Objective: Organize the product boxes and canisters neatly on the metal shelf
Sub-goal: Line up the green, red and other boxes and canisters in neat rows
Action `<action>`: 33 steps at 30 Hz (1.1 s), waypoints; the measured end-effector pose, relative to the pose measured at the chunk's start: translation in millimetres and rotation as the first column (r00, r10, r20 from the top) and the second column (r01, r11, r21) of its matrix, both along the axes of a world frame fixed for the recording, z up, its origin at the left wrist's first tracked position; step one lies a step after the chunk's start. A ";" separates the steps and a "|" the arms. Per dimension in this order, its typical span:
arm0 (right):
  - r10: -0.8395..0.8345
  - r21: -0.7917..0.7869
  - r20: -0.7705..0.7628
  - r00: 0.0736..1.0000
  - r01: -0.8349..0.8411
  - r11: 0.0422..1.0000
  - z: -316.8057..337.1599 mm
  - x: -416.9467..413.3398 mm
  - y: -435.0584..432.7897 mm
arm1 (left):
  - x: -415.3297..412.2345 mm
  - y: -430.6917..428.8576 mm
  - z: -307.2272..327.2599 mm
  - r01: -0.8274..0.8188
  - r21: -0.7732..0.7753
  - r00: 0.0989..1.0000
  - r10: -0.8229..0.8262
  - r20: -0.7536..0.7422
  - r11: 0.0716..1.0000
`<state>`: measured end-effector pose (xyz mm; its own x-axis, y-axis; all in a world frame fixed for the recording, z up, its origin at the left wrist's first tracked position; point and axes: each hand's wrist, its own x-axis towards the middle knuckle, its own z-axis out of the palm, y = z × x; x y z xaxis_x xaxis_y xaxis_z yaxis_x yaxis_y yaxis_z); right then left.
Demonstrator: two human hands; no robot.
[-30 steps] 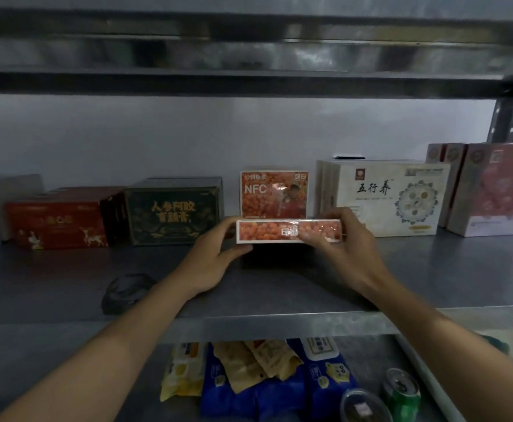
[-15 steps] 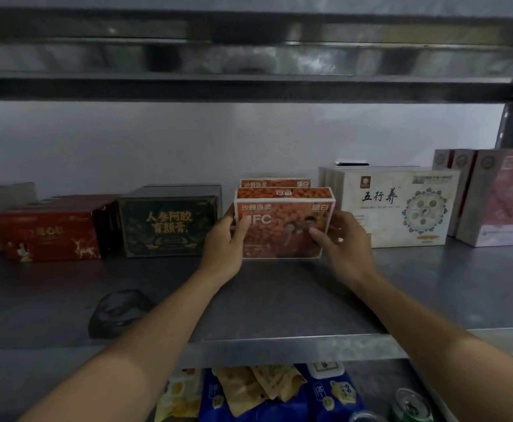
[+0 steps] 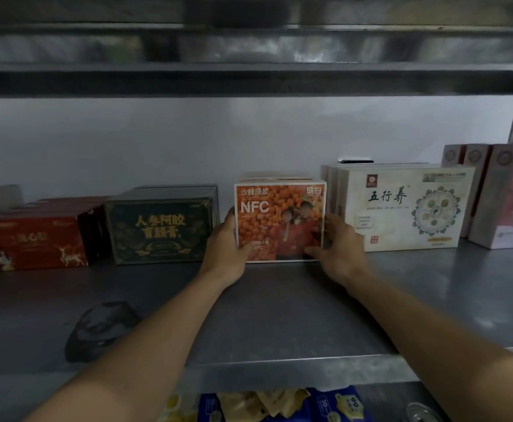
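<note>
I have both hands clamped on the orange rectangular NFC carton [image 3: 279,222]: left hand [image 3: 226,242] on its left edge, right hand [image 3: 337,242] on its right. It stands upright on the grey metal shelf [image 3: 279,315], long axis left-right, far from me, directly ahead.

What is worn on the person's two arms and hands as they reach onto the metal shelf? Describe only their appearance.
Nothing is worn that can be seen. The left hand and the right hand are bare, without gloves. No rings, watch or bracelet show on either wrist. Both forearms are uncovered right to the picture's lower edge, so no sleeve appears.
</note>
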<state>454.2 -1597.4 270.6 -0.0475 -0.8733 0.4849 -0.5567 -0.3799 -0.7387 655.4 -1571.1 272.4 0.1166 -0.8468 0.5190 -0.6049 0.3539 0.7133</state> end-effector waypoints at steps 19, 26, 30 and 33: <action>-0.051 0.048 -0.178 0.983 0.061 0.997 2.7 -1.4 -17.8 | 3.7 -15.6 -3.0 -0.024 0.007 0.999 0.025 -0.041 1.000; -0.023 0.058 -0.175 0.984 0.033 0.998 0.8 -3.0 -25.9 | 4.7 -23.7 -5.3 -0.053 0.026 0.998 0.054 -0.031 0.998; -0.023 0.058 -0.186 0.982 0.034 0.998 0.5 -4.3 -27.5 | 4.1 -26.0 -6.1 -0.059 0.032 0.998 0.060 -0.031 0.998; -0.026 0.050 -0.196 0.980 0.037 0.998 0.1 -4.9 -27.9 | 4.3 -27.8 -6.7 -0.046 0.030 0.998 0.047 -0.045 0.998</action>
<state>449.3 -1625.3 270.7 0.0153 -0.8974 0.4409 -0.7031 -0.3232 -0.6334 659.7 -1599.0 265.7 0.1792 -0.8544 0.4877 -0.5872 0.3048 0.7499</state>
